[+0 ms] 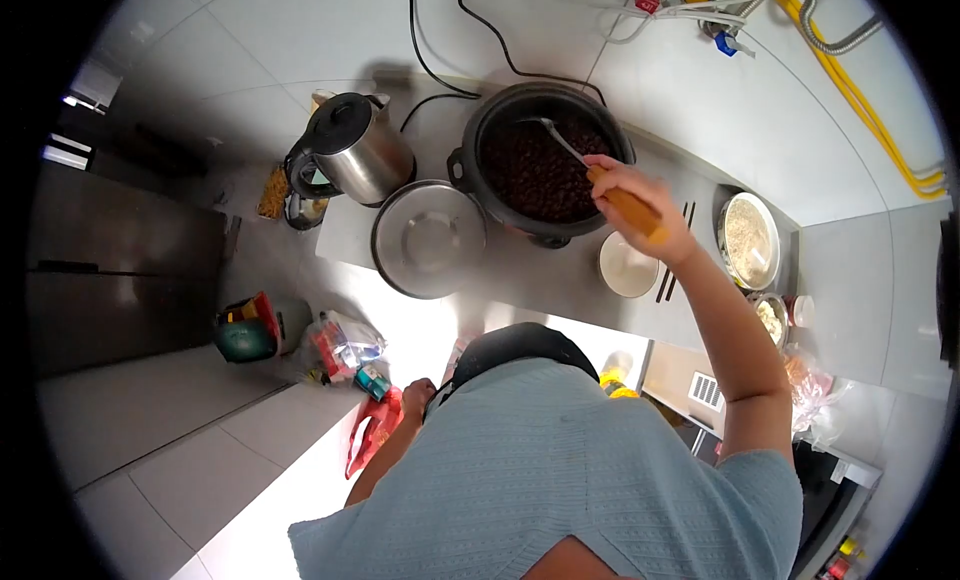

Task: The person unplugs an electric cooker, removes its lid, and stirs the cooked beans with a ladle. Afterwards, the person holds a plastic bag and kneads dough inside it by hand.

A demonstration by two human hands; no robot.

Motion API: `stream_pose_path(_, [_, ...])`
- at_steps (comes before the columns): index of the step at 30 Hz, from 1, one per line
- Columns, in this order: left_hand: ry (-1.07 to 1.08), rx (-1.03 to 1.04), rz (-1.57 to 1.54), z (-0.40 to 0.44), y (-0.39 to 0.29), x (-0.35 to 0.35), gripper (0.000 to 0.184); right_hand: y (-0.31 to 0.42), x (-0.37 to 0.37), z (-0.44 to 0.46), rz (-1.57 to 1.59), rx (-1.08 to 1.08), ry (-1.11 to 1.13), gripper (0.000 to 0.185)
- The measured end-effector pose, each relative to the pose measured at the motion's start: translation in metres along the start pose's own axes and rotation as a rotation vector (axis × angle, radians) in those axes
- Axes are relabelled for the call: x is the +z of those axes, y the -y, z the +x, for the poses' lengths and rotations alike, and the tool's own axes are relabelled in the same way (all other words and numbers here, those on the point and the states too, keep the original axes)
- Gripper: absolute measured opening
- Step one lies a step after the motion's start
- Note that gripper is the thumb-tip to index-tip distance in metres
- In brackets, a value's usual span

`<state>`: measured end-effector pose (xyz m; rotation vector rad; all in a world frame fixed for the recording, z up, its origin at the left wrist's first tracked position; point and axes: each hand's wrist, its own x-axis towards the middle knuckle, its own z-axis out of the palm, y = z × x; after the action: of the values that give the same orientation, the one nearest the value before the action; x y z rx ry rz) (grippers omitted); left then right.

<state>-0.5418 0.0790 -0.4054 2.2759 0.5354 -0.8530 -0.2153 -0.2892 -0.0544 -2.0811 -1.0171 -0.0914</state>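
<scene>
My right hand [645,205] is closed around the wooden handle of a metal cooking utensil [568,146]. Its slim shaft slants down to the left into a dark round pot [465,170]. Dark reddish-brown beans or similar small pieces [545,175] fill the inside, and the utensil's head is partly hidden among them. Low beside my body, my left hand [418,395] is near a red plastic bag [376,430]; its fingers are small in view and partly covered. Just below my right hand stands a white bowl [628,266], with dark chopsticks [676,252] to its right.
A steel electric kettle [365,160] and a shallow metal basin [428,240] stand left of the pot. On the right is a round container of pale grains [748,242]. Black cords [500,55] run down the wall behind. Yellow pipes [860,105] cross the upper right.
</scene>
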Motion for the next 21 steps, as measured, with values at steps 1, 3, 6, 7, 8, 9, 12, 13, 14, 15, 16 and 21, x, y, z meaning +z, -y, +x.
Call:
stream_pose_path(1, [0.014,0.015,-0.01,0.002,0.003,0.001,0.016,0.002,-0.002,0.001,0.144,0.109,-0.062,0.017])
stream_pose_path(3, [0.002,0.008,-0.004,0.0,0.002,0.001,0.016,0.009,-0.008,0.002,0.325,0.26,-0.156,0.014])
stream_pose_path(6, [-0.032,-0.016,-0.002,-0.008,-0.012,-0.007,0.016,0.02,-0.029,-0.005,0.431,0.341,-0.207,0.015])
stream_pose_path(7, [-0.052,-0.036,-0.005,-0.01,-0.016,-0.009,0.016,0.022,-0.034,-0.009,0.359,0.333,-0.187,0.015])
stream_pose_path(8, [-0.051,-0.034,-0.005,-0.008,-0.016,-0.01,0.016,0.024,-0.038,-0.014,0.357,0.333,-0.188,0.015])
stream_pose_path(9, [-0.042,-0.033,0.01,-0.007,-0.016,-0.011,0.016,0.027,-0.042,-0.018,0.311,0.254,-0.163,0.015])
stream_pose_path(12, [-0.052,0.002,0.004,-0.007,-0.018,-0.015,0.016,0.049,-0.05,-0.025,0.196,0.175,-0.148,0.016])
stream_pose_path(13, [-0.07,0.032,-0.02,-0.008,-0.018,-0.016,0.016,0.056,-0.052,-0.028,0.176,0.145,-0.145,0.017])
stream_pose_path(14, [-0.069,0.033,-0.018,-0.004,-0.014,-0.012,0.016,0.059,-0.053,-0.031,0.155,0.114,-0.143,0.017])
stream_pose_path(15, [-0.049,-0.015,0.009,0.0,-0.013,-0.008,0.016,0.059,-0.054,-0.034,0.098,0.071,-0.146,0.015])
stream_pose_path(16, [-0.029,-0.062,0.036,0.005,-0.011,-0.006,0.016,0.062,-0.056,-0.037,0.096,0.073,-0.15,0.015])
stream_pose_path(21, [-0.041,0.017,0.058,0.009,-0.013,-0.015,0.016,0.081,-0.063,-0.048,0.002,0.023,-0.212,0.011])
